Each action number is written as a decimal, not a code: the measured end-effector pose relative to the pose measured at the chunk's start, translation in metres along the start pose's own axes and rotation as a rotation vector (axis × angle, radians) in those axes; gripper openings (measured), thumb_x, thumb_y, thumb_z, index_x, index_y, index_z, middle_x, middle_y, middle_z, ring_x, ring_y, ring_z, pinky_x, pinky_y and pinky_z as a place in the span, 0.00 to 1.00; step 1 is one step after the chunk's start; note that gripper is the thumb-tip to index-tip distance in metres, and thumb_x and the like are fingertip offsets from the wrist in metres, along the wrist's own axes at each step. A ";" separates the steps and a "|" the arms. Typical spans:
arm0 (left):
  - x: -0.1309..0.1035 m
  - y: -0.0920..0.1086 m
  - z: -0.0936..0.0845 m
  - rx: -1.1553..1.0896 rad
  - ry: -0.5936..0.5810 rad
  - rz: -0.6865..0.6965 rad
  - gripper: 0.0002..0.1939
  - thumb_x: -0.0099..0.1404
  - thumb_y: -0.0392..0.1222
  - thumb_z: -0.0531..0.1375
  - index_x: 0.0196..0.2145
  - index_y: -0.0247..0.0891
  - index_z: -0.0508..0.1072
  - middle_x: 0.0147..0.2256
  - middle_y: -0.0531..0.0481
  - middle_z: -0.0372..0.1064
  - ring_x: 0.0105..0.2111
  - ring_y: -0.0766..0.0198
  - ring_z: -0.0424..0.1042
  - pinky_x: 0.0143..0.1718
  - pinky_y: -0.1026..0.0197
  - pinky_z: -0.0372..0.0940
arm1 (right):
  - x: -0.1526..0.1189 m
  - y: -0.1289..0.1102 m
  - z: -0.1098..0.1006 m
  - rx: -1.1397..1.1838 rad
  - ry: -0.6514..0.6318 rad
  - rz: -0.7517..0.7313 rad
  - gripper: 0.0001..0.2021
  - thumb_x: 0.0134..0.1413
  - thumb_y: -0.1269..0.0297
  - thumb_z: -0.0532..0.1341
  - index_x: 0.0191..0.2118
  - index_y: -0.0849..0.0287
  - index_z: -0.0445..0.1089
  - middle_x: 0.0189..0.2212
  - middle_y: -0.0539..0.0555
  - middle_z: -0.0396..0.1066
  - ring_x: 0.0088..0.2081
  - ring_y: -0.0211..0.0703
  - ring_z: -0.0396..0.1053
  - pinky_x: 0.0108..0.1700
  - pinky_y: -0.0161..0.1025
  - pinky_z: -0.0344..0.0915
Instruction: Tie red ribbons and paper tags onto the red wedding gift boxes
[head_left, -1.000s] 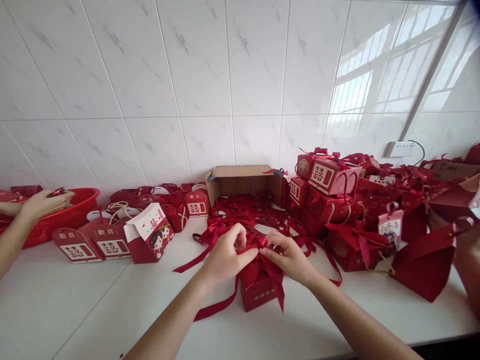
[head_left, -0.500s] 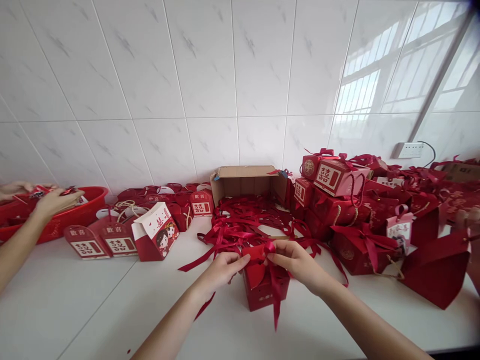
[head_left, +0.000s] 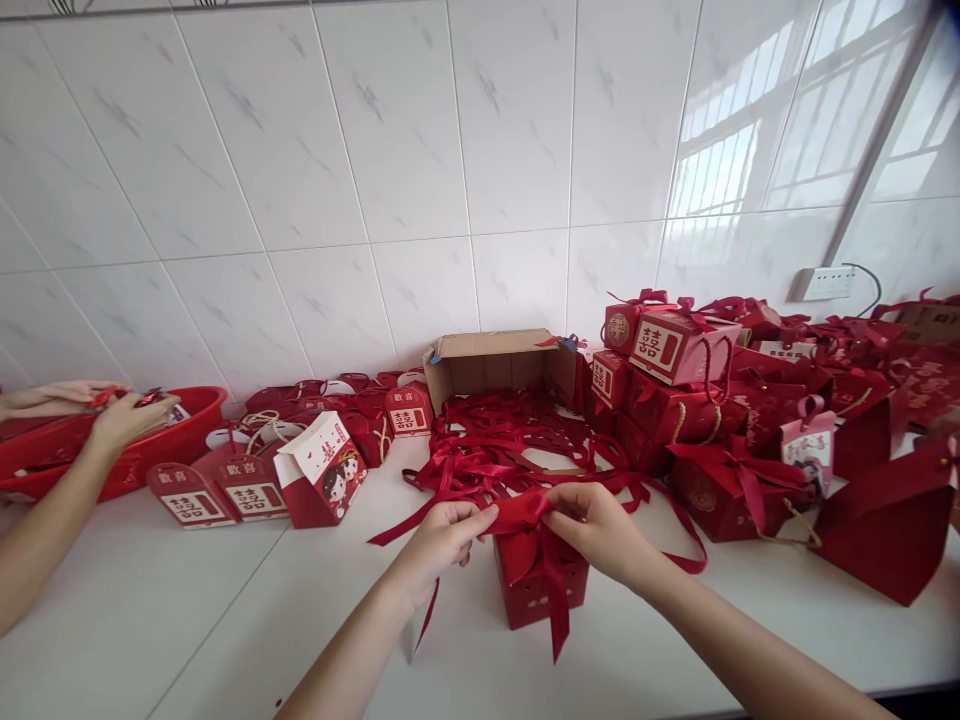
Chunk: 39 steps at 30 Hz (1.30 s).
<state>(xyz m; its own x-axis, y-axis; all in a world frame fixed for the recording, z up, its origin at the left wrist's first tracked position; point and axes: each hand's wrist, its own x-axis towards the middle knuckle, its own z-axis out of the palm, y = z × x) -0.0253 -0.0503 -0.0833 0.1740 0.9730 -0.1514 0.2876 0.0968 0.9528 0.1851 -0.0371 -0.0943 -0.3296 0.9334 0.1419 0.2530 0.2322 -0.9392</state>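
Pinching the red ribbon at the centre of the frame, my left hand and my right hand each have their fingers clenched on one side of the bow, right on top of the small red box. That box stands upright on the white worktop, just below centre, and the ribbon's tail hangs down its front face past the bottom edge. Another strand trails under my left wrist.

Behind my hands lies a loose heap of ribbons, spilling from the open cardboard carton against the tiled wall. Right of centre sits a stack of finished red boxes, some with rope handles, running off to the right edge. Left of centre stands a red-and-white box with a cartoon couple, with flat arched red boxes beside it. At the far left, another person's hand reaches over a red basin.
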 end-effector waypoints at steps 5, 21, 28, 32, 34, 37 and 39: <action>-0.016 0.033 0.006 0.064 -0.090 0.080 0.22 0.56 0.57 0.63 0.19 0.37 0.66 0.19 0.59 0.50 0.21 0.71 0.48 0.23 0.64 0.46 | 0.005 -0.004 0.010 -0.121 0.109 0.005 0.06 0.44 0.69 0.57 0.23 0.60 0.70 0.20 0.49 0.67 0.23 0.35 0.60 0.24 0.33 0.55; 0.032 0.072 0.026 -0.037 -0.180 0.214 0.26 0.62 0.60 0.57 0.50 0.39 0.72 0.39 0.44 0.75 0.38 0.60 0.73 0.40 0.60 0.65 | 0.001 0.000 0.002 -0.204 -0.036 -0.147 0.19 0.56 0.58 0.56 0.18 0.58 0.54 0.17 0.45 0.49 0.22 0.33 0.45 0.23 0.35 0.44; 0.017 0.031 0.012 0.115 -0.069 0.236 0.18 0.53 0.55 0.67 0.32 0.36 0.79 0.33 0.45 0.77 0.36 0.57 0.73 0.38 0.59 0.64 | 0.002 0.005 -0.001 -0.182 -0.070 -0.170 0.17 0.58 0.58 0.55 0.21 0.58 0.58 0.20 0.46 0.55 0.24 0.35 0.51 0.26 0.35 0.50; 0.011 0.019 0.012 0.156 0.005 0.276 0.14 0.56 0.52 0.65 0.29 0.37 0.79 0.31 0.47 0.77 0.34 0.58 0.73 0.36 0.60 0.64 | -0.001 0.005 0.002 -0.176 0.003 -0.154 0.17 0.57 0.58 0.56 0.20 0.58 0.59 0.19 0.47 0.60 0.24 0.36 0.56 0.27 0.35 0.52; 0.008 0.016 0.015 0.160 0.040 0.310 0.13 0.58 0.50 0.64 0.28 0.37 0.78 0.31 0.48 0.77 0.34 0.58 0.72 0.38 0.60 0.64 | -0.002 0.006 0.005 -0.115 0.064 -0.136 0.12 0.56 0.58 0.58 0.25 0.57 0.62 0.22 0.48 0.66 0.26 0.39 0.62 0.29 0.36 0.56; 0.003 0.013 0.020 0.152 0.073 0.363 0.12 0.61 0.49 0.61 0.29 0.37 0.74 0.31 0.49 0.74 0.35 0.60 0.72 0.39 0.60 0.64 | -0.002 0.007 0.009 0.001 0.136 -0.111 0.11 0.54 0.58 0.61 0.35 0.55 0.58 0.25 0.48 0.72 0.28 0.41 0.66 0.31 0.36 0.59; -0.001 0.011 0.024 0.141 0.078 0.387 0.12 0.64 0.48 0.58 0.30 0.37 0.72 0.32 0.49 0.73 0.36 0.61 0.71 0.40 0.60 0.64 | -0.003 0.008 0.010 0.009 0.157 -0.116 0.14 0.53 0.58 0.62 0.35 0.54 0.54 0.23 0.46 0.72 0.25 0.39 0.64 0.30 0.36 0.58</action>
<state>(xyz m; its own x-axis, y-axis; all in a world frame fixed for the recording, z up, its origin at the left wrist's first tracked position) 0.0008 -0.0549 -0.0791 0.2244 0.9456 0.2358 0.3420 -0.3029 0.8895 0.1789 -0.0405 -0.1049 -0.2102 0.9319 0.2957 0.2136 0.3390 -0.9162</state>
